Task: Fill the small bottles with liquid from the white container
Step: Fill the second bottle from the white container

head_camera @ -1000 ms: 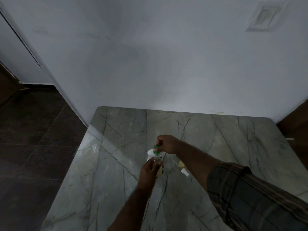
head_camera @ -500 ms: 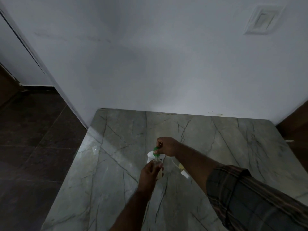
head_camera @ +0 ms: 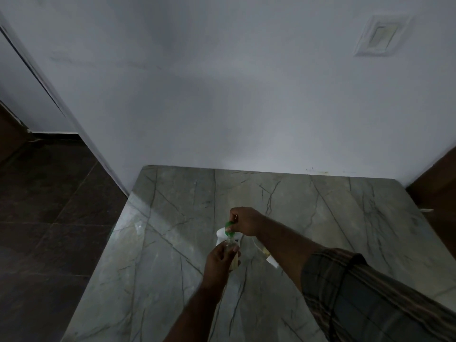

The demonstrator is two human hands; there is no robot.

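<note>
Nearest the viewer, a plaid sleeve point(head_camera: 357, 292) covers the right forearm, which reaches in from the lower right. The bare left forearm comes up from the bottom edge.

The left hand point(head_camera: 220, 262) is curled around a small clear bottle point(head_camera: 233, 247), holding it upright just above the grey marble surface point(head_camera: 158, 255). The fingers wrap the bottle's body, and a pale yellowish patch shows low in the bottle, at the hand's right edge.

Directly beyond and above the left hand, the right hand point(head_camera: 244, 222) is closed in a pinch, thumb and fingertips gripping a green cap point(head_camera: 229, 226) at the top of the bottle's neck. Whether the cap is screwed on or loose cannot be told.

Just behind the cap, touching or nearly touching the bottle in this view, stands the white container point(head_camera: 220, 235), mostly hidden by the hands.

To the right of the left hand, under the right forearm, lies a pale object with a white end point(head_camera: 272, 261), possibly another bottle; it is too dim to be sure.

Farther off, the surface meets a plain white wall point(head_camera: 222, 95), which carries a switch plate point(head_camera: 381, 35) high to the right of both hands. Dark floor point(head_camera: 49, 218) lies to the left.
</note>
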